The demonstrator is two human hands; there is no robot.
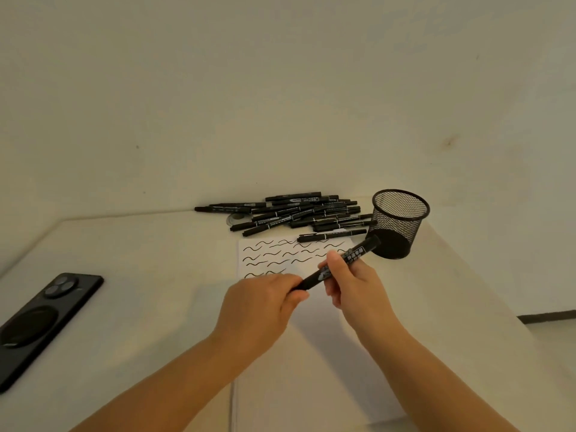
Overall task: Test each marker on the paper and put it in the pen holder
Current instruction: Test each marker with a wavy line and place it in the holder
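Marker point(336, 265) slants up toward the pen holder point(400, 224), right hand point(350, 283) gripping its middle nearer the holder, left hand point(265, 302) pinching the low end.

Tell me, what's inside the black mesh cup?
The pen holder looks empty: through its open top and mesh only its dark bottom shows. The marker tip crosses in front, hiding a small part near the base.

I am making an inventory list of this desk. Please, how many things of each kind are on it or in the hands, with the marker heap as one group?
Marker in hands: 1
Marker heap: 1
Paper sheet: 1
Pen holder: 1
Phone: 1
Total: 5
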